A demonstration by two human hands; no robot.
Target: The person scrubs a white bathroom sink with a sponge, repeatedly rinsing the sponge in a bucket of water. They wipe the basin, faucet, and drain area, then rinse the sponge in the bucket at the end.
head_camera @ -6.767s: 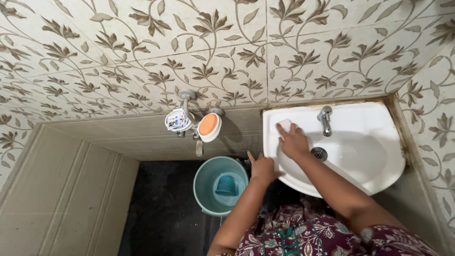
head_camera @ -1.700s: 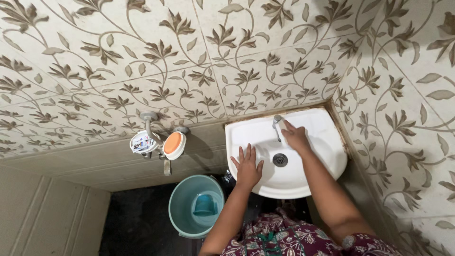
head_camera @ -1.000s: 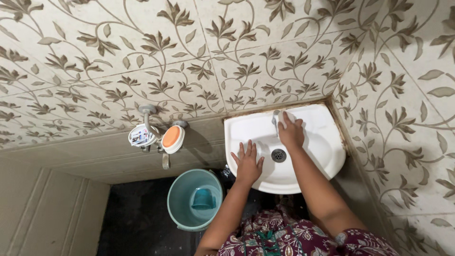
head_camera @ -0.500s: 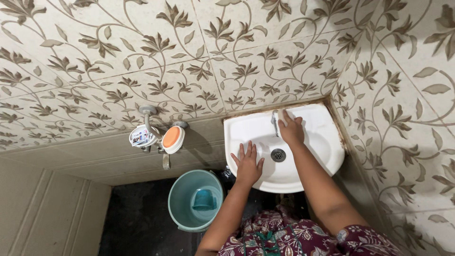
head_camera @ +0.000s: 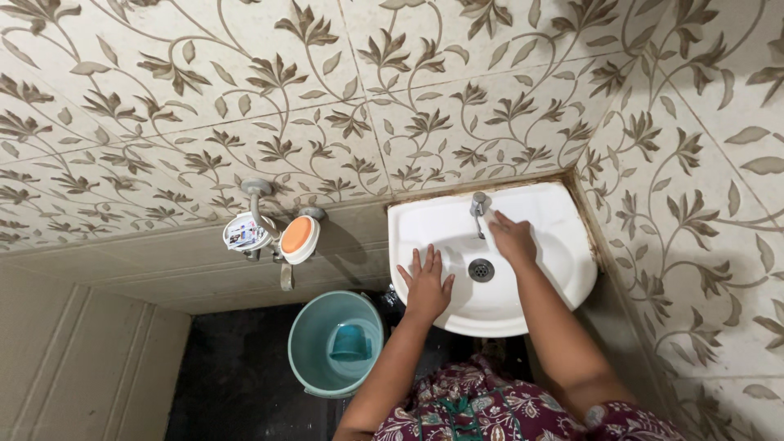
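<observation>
To the left of where we work, a teal bucket (head_camera: 336,343) stands on the dark floor (head_camera: 237,367), with a small teal mug (head_camera: 350,342) lying inside it. Above it, on the far wall, we see a metal wall tap (head_camera: 258,204) hung with a round orange-topped soap dish (head_camera: 299,238) and a white round holder (head_camera: 245,233). Leaf-patterned tiles (head_camera: 327,98) cover the walls.

white corner washbasin (head_camera: 563,269), wall-mounted.

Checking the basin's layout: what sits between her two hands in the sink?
In the head view, the drain lies in the white sink between the left hand and the right hand, with bare basin around it.
</observation>
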